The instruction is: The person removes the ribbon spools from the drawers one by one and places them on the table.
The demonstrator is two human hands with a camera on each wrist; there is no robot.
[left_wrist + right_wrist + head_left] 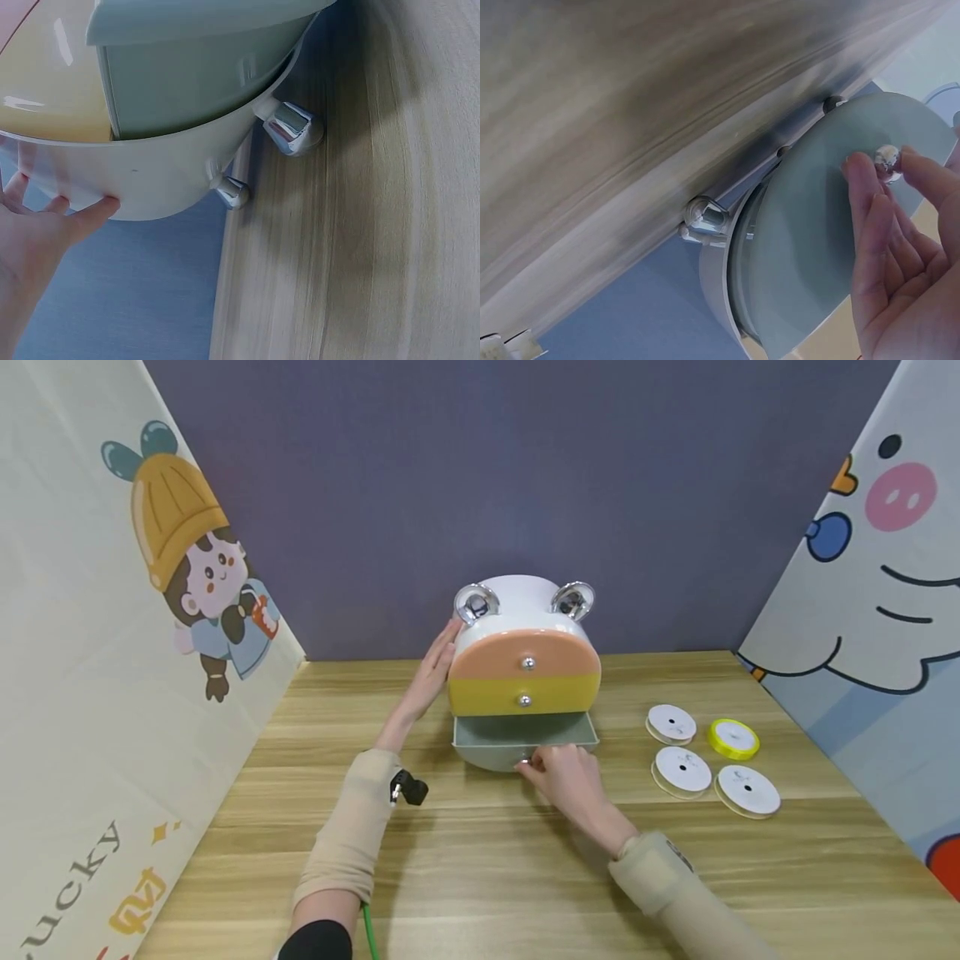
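A small rounded cabinet (517, 597) with a white shell and two silver ears stands on the table, its orange drawer (487, 657) and yellow drawer (483, 696) pushed in. The grey-green bottom drawer (480, 755) is pulled out toward me. My right hand (572, 781) pinches the silver knob (887, 160) on that drawer between thumb and fingers. Against the cabinet's left side rests my left hand (431, 675), its fingers extended along the white shell, as the left wrist view shows. Silver feet (294, 129) hold the cabinet up.
To the right on the wooden table (480, 877) lie several ribbon spools, among them a yellow-edged spool (733, 739) and a white spool (747, 790). A dark partition (480, 468) rises behind the cabinet, with printed panels on both sides.
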